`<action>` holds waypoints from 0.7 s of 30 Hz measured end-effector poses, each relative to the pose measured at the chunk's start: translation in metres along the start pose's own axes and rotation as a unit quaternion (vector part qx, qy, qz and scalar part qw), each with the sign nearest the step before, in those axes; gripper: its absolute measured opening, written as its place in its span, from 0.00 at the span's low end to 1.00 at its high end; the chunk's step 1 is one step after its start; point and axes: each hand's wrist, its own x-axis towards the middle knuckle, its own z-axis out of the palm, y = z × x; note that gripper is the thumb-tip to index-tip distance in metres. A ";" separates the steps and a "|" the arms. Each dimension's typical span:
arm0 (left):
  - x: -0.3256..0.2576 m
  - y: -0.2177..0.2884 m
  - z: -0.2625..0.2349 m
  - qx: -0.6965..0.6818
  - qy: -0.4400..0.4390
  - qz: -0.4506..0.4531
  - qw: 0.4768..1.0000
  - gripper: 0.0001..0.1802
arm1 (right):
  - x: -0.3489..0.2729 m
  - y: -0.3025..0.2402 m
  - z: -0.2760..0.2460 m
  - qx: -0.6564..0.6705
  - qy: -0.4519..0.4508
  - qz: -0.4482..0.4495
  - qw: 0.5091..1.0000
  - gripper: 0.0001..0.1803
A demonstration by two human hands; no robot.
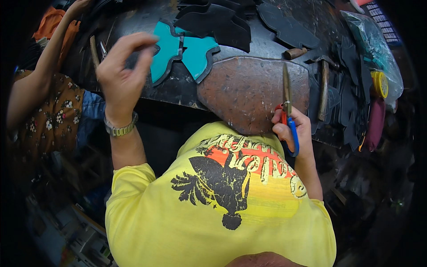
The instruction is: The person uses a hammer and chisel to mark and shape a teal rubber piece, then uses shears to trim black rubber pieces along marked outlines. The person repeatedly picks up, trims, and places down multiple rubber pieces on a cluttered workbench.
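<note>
My right hand (297, 131) grips a pair of scissors (288, 95) with red and blue handles; the blades are together and point away from me over a worn brown board (249, 91). My left hand (124, 73), a metal-band watch on its wrist, is raised over the table edge. Its fingers are bent, thumb and forefinger tips apart, with nothing visible between them. Just beyond its fingertips lie a teal piece with a black border (163, 55) and a second teal piece (195, 55), both flat on the dark table.
Black cut pieces (218, 24) are stacked at the back, with another black piece (287, 26) to their right. A hammer (324, 89), a wooden-handled tool (295, 53), a clear plastic bag (373, 49) and a yellow roll (379, 84) lie right. Another person's arm (42, 75) is at left.
</note>
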 end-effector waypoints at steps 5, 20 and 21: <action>-0.015 -0.019 0.046 0.186 -0.155 -0.063 0.968 0.32 | -0.001 0.005 0.005 -0.084 0.001 -0.037 0.996 0.19; -0.003 -0.018 0.014 0.127 0.041 -0.095 0.986 0.07 | -0.005 0.003 0.000 0.023 0.020 -0.057 0.998 0.28; -0.002 -0.005 0.002 0.141 0.069 -0.068 0.985 0.07 | -0.005 0.002 -0.001 0.035 0.032 -0.078 0.996 0.27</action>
